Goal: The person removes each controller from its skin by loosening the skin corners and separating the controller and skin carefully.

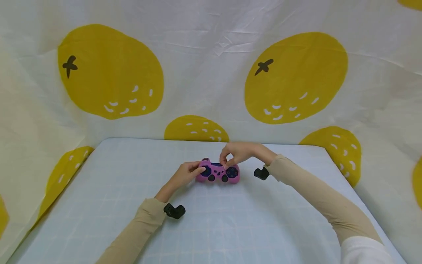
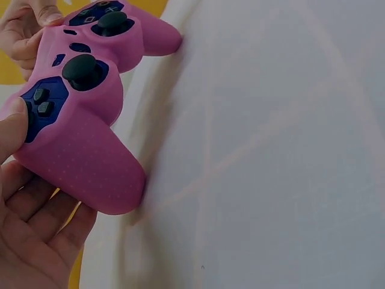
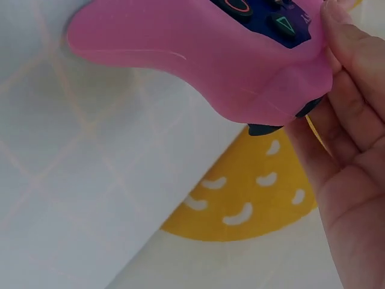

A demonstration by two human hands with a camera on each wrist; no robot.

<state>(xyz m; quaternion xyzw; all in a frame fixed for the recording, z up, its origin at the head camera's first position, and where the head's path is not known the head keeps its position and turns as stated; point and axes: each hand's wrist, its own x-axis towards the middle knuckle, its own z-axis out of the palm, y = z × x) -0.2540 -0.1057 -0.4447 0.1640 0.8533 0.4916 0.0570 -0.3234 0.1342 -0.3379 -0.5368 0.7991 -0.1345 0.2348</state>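
A dark blue game controller (image 1: 217,172) in a pink soft cover (image 2: 84,162) is held near the far side of the table, its sticks facing the near side. My left hand (image 1: 182,175) grips its left end, the thumb on the face beside the direction buttons and the other fingers underneath. At the far edge, right of the middle, my right hand (image 1: 240,152) pinches the cover between thumb and fingers. In the right wrist view the cover bulges around the dark shoulder buttons (image 3: 264,129). The right fingertips are partly hidden behind the controller's edge.
A pale blue checked cloth (image 1: 214,227) covers the table. Behind it hangs a white curtain (image 1: 204,73) with large yellow fruit prints, which also runs along both sides. Each wrist carries a small black camera (image 1: 174,211).
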